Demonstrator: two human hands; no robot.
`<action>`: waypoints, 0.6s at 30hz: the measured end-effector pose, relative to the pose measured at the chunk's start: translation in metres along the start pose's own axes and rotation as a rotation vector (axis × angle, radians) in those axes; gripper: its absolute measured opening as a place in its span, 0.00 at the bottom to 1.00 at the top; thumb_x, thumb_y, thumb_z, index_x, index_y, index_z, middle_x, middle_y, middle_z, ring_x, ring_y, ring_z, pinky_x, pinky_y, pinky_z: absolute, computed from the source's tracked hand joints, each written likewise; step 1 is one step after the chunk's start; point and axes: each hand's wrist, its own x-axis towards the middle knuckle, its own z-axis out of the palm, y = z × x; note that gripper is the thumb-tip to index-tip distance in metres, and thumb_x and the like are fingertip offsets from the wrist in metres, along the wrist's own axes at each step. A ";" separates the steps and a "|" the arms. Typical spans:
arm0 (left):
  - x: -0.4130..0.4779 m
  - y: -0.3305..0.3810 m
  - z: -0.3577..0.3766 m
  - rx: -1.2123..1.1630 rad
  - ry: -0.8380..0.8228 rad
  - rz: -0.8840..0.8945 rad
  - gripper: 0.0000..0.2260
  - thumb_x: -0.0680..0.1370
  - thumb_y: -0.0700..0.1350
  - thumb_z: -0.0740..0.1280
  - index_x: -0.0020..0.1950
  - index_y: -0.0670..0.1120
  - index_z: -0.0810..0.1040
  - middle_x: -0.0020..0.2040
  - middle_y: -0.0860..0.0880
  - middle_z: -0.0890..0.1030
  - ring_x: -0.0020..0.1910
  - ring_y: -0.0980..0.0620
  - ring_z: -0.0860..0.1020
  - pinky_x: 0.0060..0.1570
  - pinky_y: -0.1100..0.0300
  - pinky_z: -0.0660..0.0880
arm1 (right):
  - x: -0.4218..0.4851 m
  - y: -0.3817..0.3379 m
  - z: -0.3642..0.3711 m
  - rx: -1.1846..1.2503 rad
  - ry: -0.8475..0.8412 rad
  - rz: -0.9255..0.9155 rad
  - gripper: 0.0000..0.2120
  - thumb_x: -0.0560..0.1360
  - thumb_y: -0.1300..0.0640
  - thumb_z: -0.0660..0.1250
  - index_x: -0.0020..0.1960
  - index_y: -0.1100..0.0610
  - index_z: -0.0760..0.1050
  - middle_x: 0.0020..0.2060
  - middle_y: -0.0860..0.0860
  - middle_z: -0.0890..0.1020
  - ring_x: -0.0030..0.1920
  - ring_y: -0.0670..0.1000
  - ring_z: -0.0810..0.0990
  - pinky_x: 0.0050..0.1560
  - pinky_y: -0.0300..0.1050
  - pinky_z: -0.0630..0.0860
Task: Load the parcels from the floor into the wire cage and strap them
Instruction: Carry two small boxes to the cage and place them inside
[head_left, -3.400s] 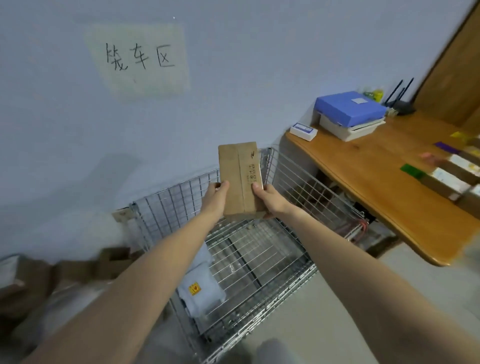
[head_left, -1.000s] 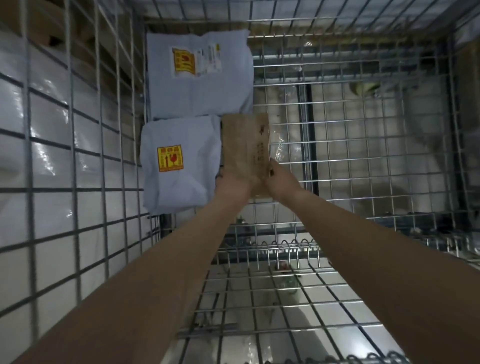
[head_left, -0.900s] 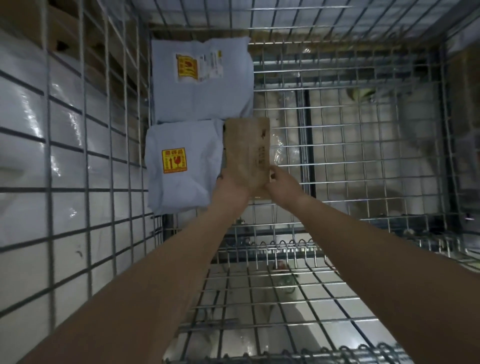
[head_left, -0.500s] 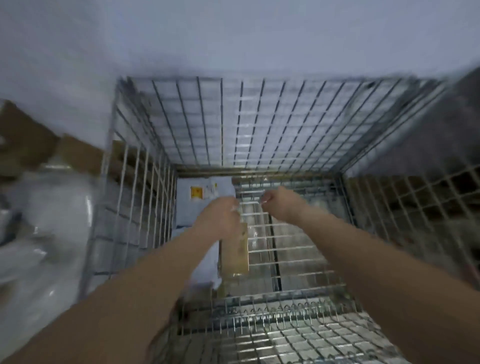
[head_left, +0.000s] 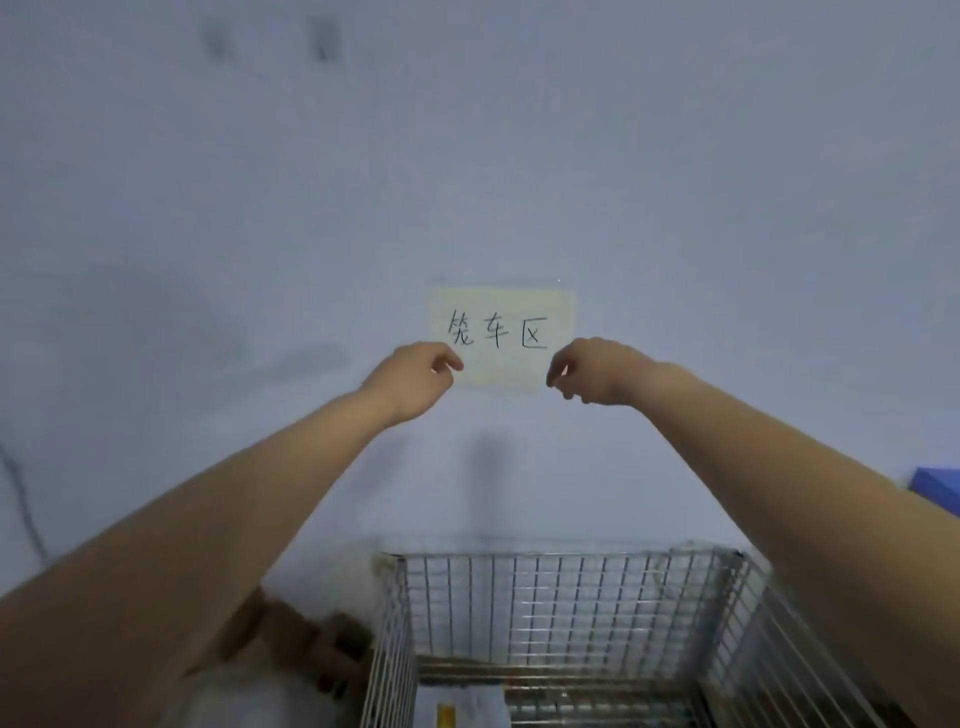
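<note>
The wire cage (head_left: 566, 597) stands against the wall at the bottom of the view; I see its back and side mesh. A pale bag parcel (head_left: 462, 706) with a yellow sticker shows inside at its bottom left. The brown cardboard parcel is out of sight. Both my arms are stretched out high above the cage. My left hand (head_left: 415, 376) and my right hand (head_left: 592, 369) hang with loosely curled fingers and hold nothing.
A paper sign (head_left: 501, 335) with handwritten characters is stuck on the wall behind my hands. Brown cardboard parcels (head_left: 306, 644) lie on the floor left of the cage. A blue box corner (head_left: 937, 486) shows at the right edge.
Both hands let go of the brown cardboard parcel inside the cage and rose up out of it. My view lifted from the cage floor to the wall.
</note>
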 end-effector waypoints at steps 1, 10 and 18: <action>-0.003 0.011 -0.023 0.029 0.048 0.003 0.12 0.78 0.40 0.60 0.58 0.48 0.79 0.58 0.47 0.79 0.57 0.47 0.77 0.60 0.56 0.72 | -0.001 -0.009 -0.020 -0.004 0.036 -0.028 0.12 0.76 0.58 0.59 0.54 0.51 0.79 0.44 0.48 0.82 0.40 0.48 0.78 0.45 0.40 0.70; -0.065 0.028 -0.135 0.222 0.305 -0.193 0.13 0.79 0.42 0.59 0.60 0.49 0.78 0.61 0.47 0.77 0.57 0.47 0.76 0.60 0.52 0.73 | -0.017 -0.061 -0.099 -0.079 0.197 -0.288 0.12 0.76 0.57 0.59 0.52 0.49 0.80 0.48 0.48 0.83 0.47 0.50 0.79 0.43 0.42 0.69; -0.190 -0.021 -0.175 0.373 0.347 -0.523 0.14 0.78 0.41 0.59 0.60 0.48 0.78 0.61 0.47 0.78 0.59 0.47 0.76 0.61 0.52 0.73 | -0.011 -0.132 -0.062 0.028 0.163 -0.438 0.13 0.77 0.54 0.61 0.59 0.51 0.78 0.58 0.50 0.81 0.58 0.54 0.78 0.52 0.44 0.71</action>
